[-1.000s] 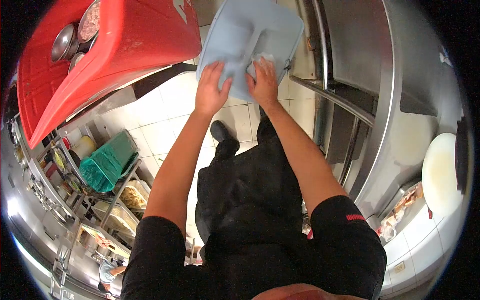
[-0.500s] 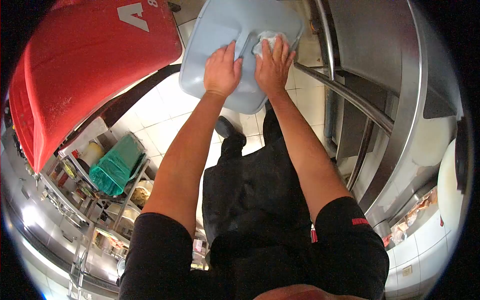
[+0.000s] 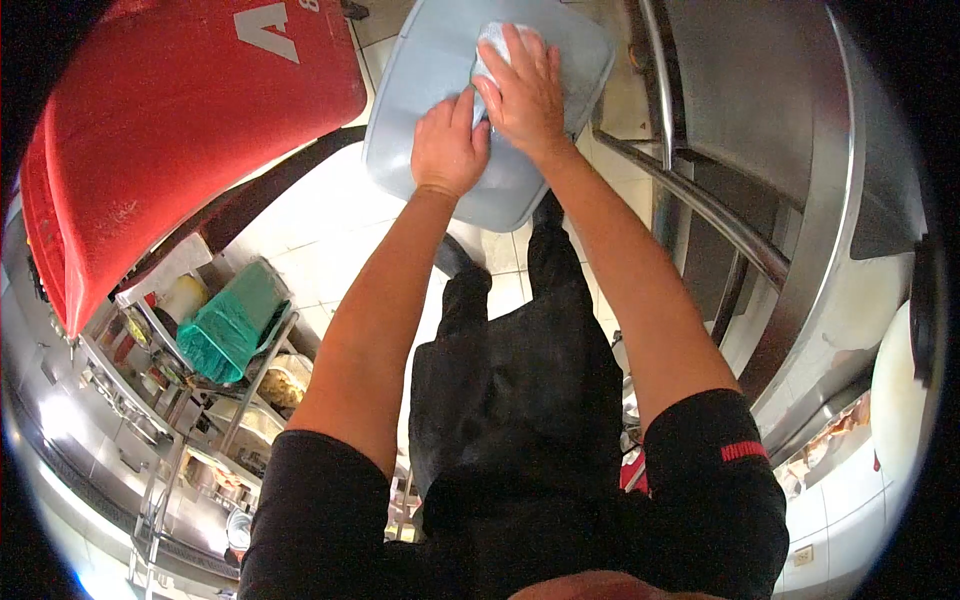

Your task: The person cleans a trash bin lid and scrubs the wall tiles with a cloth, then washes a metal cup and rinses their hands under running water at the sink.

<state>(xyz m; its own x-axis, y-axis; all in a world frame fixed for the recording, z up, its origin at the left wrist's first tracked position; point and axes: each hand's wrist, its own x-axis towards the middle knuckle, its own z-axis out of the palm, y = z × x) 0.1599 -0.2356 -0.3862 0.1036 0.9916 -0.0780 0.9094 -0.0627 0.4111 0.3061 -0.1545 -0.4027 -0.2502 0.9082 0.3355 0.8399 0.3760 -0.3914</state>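
At arm's length in front of you, above the tiled floor (image 3: 325, 230), a pale blue lid (image 3: 405, 105) sits between a red tub (image 3: 190, 110) on your left and a steel rail (image 3: 715, 225) on your right. Your left hand (image 3: 450, 148) is curled at the lid's raised middle ridge, its fingers closed on it (their tips are partly hidden). Your right hand (image 3: 528, 98), just beside it, lies over a white cloth (image 3: 486, 66) against the lid's face, fingers slightly apart. A green bin (image 3: 240, 315) leans on a rack (image 3: 255, 380) below the tub; your black apron (image 3: 510, 390) fills the foreground.
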